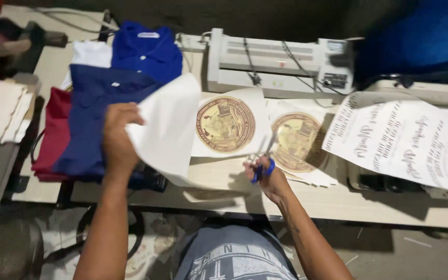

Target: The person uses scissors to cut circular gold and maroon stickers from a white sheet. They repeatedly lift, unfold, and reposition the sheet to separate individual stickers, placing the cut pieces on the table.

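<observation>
Left hand: the left hand was closed in a pinch on the left edge of the white sheet, lifting that edge off the table.
Right hand: the right hand was curled shut around the blue handles of the scissors, with the blades pointing toward 1 o'clock.
Scissors: how far the blades stood apart could not be told through the blur; the tips lay at the edge of the sheet, between the two round emblems.
White sheet: it sat at the middle of the table, curled up on the left, with a round gold and brown emblem printed on its right part.
Second emblem: a like round print lay just at 3 o'clock of the first, on loose paper.
Shirts: folded blue, white and red shirts were stacked at 9 o'clock of the sheet.
Laminator: a pale machine stood at 12 o'clock.
Lettered sheet: a large printed sheet lay at 3 o'clock.
</observation>
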